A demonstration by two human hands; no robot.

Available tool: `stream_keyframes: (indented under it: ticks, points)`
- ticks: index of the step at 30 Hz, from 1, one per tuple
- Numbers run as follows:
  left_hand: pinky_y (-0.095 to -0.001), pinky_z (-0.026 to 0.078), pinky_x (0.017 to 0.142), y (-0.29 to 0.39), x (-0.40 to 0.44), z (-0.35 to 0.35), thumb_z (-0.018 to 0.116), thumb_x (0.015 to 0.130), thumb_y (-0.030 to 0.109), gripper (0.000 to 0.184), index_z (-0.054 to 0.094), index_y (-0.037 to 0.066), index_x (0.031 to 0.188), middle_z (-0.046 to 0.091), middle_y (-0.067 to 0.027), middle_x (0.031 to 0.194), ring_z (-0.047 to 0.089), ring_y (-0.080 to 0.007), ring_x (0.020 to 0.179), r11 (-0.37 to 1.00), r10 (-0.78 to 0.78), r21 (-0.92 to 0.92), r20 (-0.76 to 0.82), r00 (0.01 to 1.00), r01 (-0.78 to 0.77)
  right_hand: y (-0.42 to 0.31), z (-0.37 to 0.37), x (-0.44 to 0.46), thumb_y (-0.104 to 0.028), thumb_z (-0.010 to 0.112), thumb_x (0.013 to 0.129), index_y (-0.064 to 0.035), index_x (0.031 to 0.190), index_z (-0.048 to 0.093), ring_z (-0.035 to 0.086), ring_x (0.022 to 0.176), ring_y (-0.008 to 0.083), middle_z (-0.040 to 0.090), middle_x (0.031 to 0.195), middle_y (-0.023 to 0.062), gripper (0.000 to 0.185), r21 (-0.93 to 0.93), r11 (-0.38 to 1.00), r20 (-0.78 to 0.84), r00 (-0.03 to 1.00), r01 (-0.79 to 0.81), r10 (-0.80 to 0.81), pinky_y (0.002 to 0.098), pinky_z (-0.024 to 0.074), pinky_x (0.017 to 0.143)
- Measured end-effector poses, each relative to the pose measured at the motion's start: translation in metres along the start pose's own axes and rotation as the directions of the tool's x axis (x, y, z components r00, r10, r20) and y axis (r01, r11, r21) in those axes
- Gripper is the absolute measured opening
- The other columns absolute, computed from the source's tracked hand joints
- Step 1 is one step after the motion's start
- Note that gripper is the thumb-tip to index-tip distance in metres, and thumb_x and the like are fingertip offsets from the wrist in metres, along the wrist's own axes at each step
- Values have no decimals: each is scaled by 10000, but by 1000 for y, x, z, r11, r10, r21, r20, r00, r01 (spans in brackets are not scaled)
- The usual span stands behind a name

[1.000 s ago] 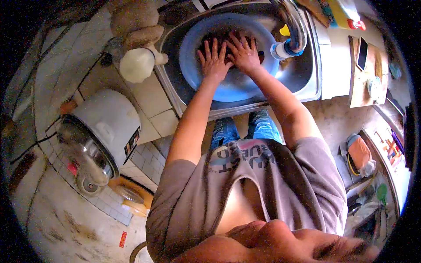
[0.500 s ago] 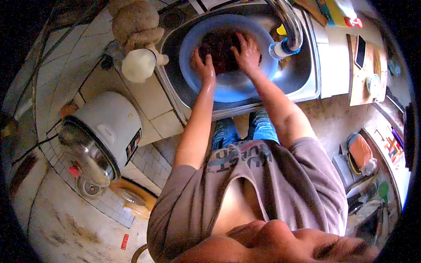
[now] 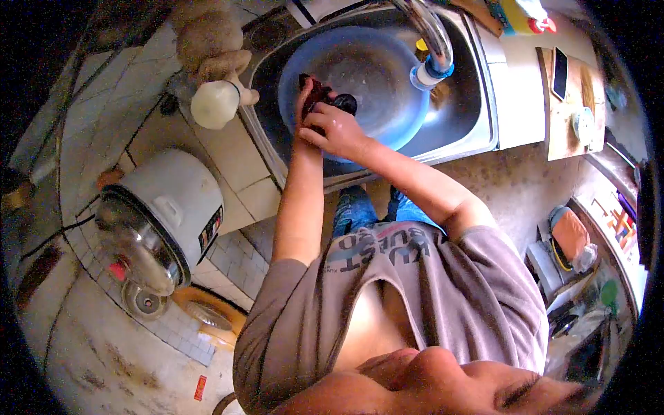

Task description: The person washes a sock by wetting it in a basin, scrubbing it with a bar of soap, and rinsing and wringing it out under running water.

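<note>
A dark reddish-black wet bundle (image 3: 318,93) is gathered between my hands at the left side of a round blue basin (image 3: 408,121). My left hand (image 3: 302,108) is closed around its left part, and much of this hand is hidden. Curled over the lower part of the bundle, my right hand (image 3: 335,130) grips it from the right. A rounded black end of the bundle sticks out above my right fingers. Cloudy greyish liquid shows in the basin, which sits in a metal sink (image 3: 465,114).
A curved metal faucet (image 3: 434,34) reaches over the basin's right rim. On the right are a wooden board (image 3: 560,142), a phone (image 3: 560,74) and a yellow bottle (image 3: 508,15). A white rice cooker (image 3: 176,200) and a pale round-ended object (image 3: 214,105) stand left.
My hands, earlier spread over the dark mass across the basin, have come together at its left side and closed on the bundle. The basin's middle is now uncovered, showing cloudy liquid.
</note>
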State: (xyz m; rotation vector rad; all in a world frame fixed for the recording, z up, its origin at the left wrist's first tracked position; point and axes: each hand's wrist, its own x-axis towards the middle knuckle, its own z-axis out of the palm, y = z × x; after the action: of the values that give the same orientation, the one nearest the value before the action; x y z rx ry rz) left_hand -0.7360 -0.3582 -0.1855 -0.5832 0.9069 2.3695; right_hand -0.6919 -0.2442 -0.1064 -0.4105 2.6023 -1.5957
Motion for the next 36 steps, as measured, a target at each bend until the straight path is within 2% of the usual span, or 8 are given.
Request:
stream_keyframes:
  ticks: [2,9,14,19,22,26,31,36]
  points:
    - [-432,500,827,-18,17,-41,471,910,501,377,576,166,1045,629,-78,969,619,-240,927,900,-28,-393,376,926,187,1,-4,7,-289,624,814,-83,836,634,591,811,318,576,866,109,208,-80,997,-6,1000,8,-9,414,490,706]
    - [-466,469,893,-39,2,-4,510,909,459,455,515,112,1203,567,-88,1163,560,-275,1061,962,-182,-253,-322,929,100,86,-3,16,-291,516,886,-97,958,597,576,893,354,583,923,141,222,-277,932,-71,973,-233,222,447,482,760]
    - [-458,375,992,8,-16,35,563,889,380,560,411,53,1318,519,-123,1260,491,-287,1162,952,132,305,-410,903,-1,129,-47,-8,-375,492,907,-117,1239,494,551,1045,389,508,1223,198,420,-279,859,-174,903,-428,393,466,459,871]
    - [-396,351,1011,-17,16,-47,632,838,281,595,405,17,1321,443,-194,1340,438,-318,1229,256,303,963,-162,939,83,71,-106,-4,-217,497,877,-63,1196,526,534,1084,386,490,1234,227,355,-592,753,425,684,-286,593,473,458,880]
    - [-401,351,1015,-49,24,-52,642,827,283,608,405,18,1320,454,-196,1332,439,-331,1228,479,352,875,-268,897,73,89,-88,28,-267,547,850,-103,1171,574,550,1008,372,558,1152,164,361,-761,648,343,855,9,390,450,476,848]
    - [-402,350,1007,-57,35,-15,708,775,232,682,378,24,1334,474,-199,1308,458,-330,1202,442,403,893,-287,869,90,152,-31,67,-177,529,838,-132,1183,567,554,993,377,579,1114,169,350,-494,845,-75,979,-203,191,454,481,832]
    - [-376,395,940,-54,17,-17,770,697,196,563,521,10,1167,554,-165,1193,519,-284,1106,669,171,737,-281,944,98,171,-5,35,-144,563,807,-183,1190,568,561,1006,368,577,1117,174,385,-513,826,125,933,-231,339,441,465,875]
    - [-352,394,941,-15,-48,-4,773,691,106,365,544,50,970,579,-97,1154,537,-244,1046,350,324,937,-118,939,-2,154,-39,7,-168,695,717,-157,1142,582,575,984,355,590,1067,173,441,-320,896,202,901,-309,383,434,460,864]
